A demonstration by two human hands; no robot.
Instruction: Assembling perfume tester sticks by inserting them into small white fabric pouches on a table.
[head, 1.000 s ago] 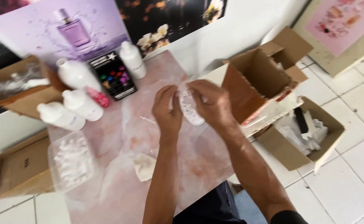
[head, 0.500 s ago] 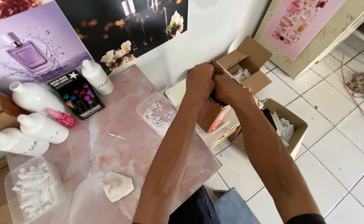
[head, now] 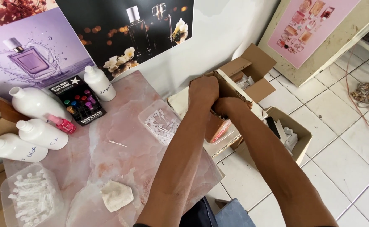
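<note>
Both hands reach into the open brown cardboard box point(head: 235, 90) beside the pink marble surface point(head: 121, 155): left hand point(head: 204, 90) fisted at the flap, right hand point(head: 223, 106) hidden inside, its grip unclear; the placing step, I'd judge, with a careful release due

Standing open just past the right edge of the pink marbled table point(head: 121, 130): a brown cardboard box point(head: 230, 90), corrugated, edges ragged, flaps splaying outward and upward. Sitting tall, mouth facing up, white items showing faintly inside near the far flaps. Resting on a pale flat slab above the tiled floor. Being gripped at the near rim by the left hand point(head: 203, 90), curling over the torn edge, and the right hand point(head: 224, 105), reaching down inside, fingers hidden by the wall.
</note>
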